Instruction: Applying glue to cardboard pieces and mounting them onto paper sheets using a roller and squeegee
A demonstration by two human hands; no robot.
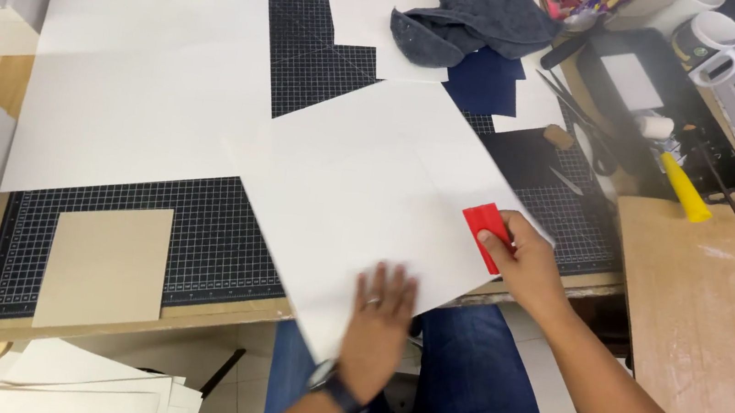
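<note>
Pressing white sheet (pixel 368 197) under left hand (pixel 379 319), right hand (pixel 523 261) gripping red scraper (pixel 485 229)

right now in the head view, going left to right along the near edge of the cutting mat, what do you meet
tan cardboard piece → left hand flat on the white sheet → red scraper → right hand holding it → pale wooden board

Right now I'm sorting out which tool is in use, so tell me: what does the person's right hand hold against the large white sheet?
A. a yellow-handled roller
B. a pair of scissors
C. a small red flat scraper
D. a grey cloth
C: the right hand grips a small red flat scraper pressed on the large white sheet, while the left hand lies flat on the sheet's near edge.
</note>
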